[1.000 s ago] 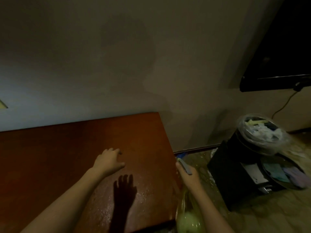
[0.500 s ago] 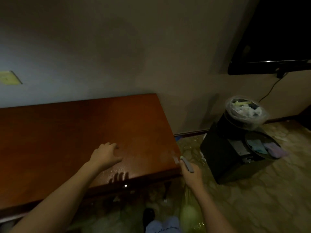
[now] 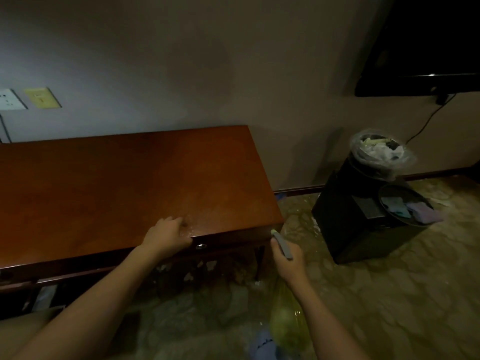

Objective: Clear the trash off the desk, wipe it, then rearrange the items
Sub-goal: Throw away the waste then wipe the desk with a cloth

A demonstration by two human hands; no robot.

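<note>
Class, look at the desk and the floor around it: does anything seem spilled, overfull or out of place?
Yes. The desk looks wet beside the left hand, and the lined bin is heaped to its rim.

no readable text, wall plates blank, black box's label too dim to read
</note>
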